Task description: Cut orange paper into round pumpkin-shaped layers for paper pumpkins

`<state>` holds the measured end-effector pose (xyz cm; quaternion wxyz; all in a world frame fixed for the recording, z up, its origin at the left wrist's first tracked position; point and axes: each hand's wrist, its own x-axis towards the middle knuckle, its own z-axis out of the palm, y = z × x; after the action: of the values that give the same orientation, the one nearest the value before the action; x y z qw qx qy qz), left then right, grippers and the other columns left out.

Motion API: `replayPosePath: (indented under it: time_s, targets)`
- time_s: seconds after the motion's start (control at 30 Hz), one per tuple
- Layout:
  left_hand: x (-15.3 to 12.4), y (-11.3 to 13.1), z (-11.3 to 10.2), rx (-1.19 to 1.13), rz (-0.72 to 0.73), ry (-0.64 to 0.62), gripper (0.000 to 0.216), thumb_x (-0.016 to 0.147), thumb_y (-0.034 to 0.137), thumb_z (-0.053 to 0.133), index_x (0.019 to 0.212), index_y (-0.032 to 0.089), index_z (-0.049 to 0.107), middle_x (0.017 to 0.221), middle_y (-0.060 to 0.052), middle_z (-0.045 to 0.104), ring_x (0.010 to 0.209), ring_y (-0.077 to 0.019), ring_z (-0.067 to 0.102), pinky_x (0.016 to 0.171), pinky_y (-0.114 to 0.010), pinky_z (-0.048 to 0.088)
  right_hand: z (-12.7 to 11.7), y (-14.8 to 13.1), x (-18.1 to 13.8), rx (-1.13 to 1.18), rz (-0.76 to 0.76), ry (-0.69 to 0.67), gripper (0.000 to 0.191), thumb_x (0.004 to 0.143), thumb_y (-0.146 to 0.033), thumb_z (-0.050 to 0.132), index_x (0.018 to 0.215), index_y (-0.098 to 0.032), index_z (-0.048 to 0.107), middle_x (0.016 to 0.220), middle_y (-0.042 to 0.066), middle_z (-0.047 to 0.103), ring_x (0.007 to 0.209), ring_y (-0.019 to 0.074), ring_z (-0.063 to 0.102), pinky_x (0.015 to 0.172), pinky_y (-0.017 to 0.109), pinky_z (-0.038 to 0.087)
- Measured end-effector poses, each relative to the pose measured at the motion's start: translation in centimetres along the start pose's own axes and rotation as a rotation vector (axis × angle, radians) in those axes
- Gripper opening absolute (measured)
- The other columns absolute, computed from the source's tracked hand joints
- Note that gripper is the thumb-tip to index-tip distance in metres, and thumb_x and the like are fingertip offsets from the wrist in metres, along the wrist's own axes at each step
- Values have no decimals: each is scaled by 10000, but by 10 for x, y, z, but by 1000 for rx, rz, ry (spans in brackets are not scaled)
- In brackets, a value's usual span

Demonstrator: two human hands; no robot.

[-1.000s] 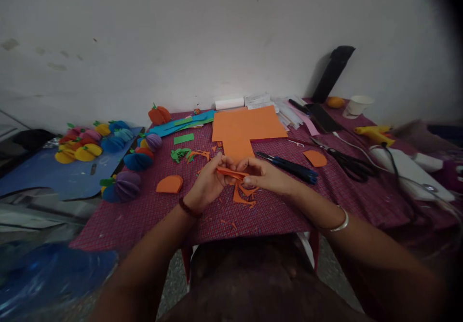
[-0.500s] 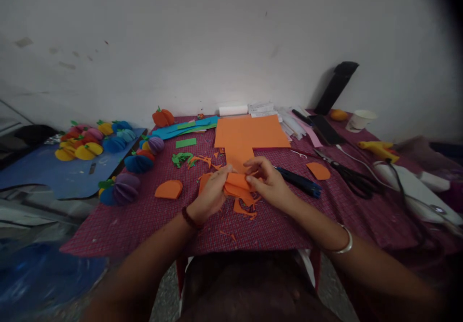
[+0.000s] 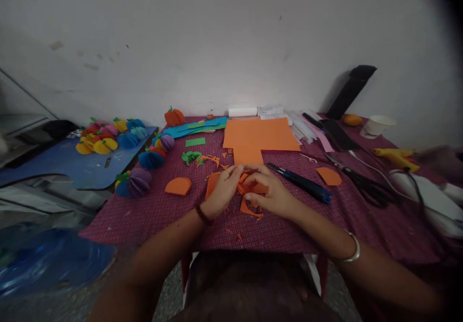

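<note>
Both hands meet over the middle of the table around folded orange paper (image 3: 243,183). My left hand (image 3: 224,187) grips its left side, fingers pressed together. My right hand (image 3: 269,190) curls over the right side, thumb and fingertips closing on the paper; the fingers hide much of it. Beneath and around the hands lie orange paper scraps (image 3: 249,208). Just behind them rests a large orange paper sheet (image 3: 262,133). A rounded orange paper stack (image 3: 178,185) lies to the left, and a rounded orange piece (image 3: 329,176) to the right.
A blue utility knife (image 3: 302,184) and black-handled scissors (image 3: 365,184) lie at right, near a yellow glue gun (image 3: 396,158) and paper cup (image 3: 377,126). Colourful paper pumpkins (image 3: 133,183) stand at left. Green scraps (image 3: 191,157) lie behind the hands.
The view has turned slightly left, so things appear further right. My hands have drawn closer around the orange paper, which now shows less between them.
</note>
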<state>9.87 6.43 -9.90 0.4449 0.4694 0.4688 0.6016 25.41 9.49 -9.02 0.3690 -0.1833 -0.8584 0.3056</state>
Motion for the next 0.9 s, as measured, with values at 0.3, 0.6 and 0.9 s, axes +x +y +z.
replayPosePath:
  time_s: [0.3,0.6,0.9]
  targets:
    - [1,-4,-1,30,6,-32,285,857,418,548,831,149,640,862,-63,645,839,-166,568,801,-284,442,0,3,-2,-35,-26,15,65,841,-175,582,881,-201,626,1172,98,542,1132,213,541,967,392,437]
    - [-5,4,-4,42,22,-49,387,855,528,528,748,169,623,757,-20,580,711,-140,499,673,-252,406,-2,1,-2,-98,102,82,76,884,-174,482,852,-210,540,981,74,612,906,201,586,810,369,464]
    - [-2,5,-2,-107,-95,-59,315,769,455,672,738,150,601,691,14,531,620,-95,464,576,-206,384,-10,11,0,1,268,314,141,921,-310,420,831,-214,472,735,-4,497,677,164,480,630,295,393]
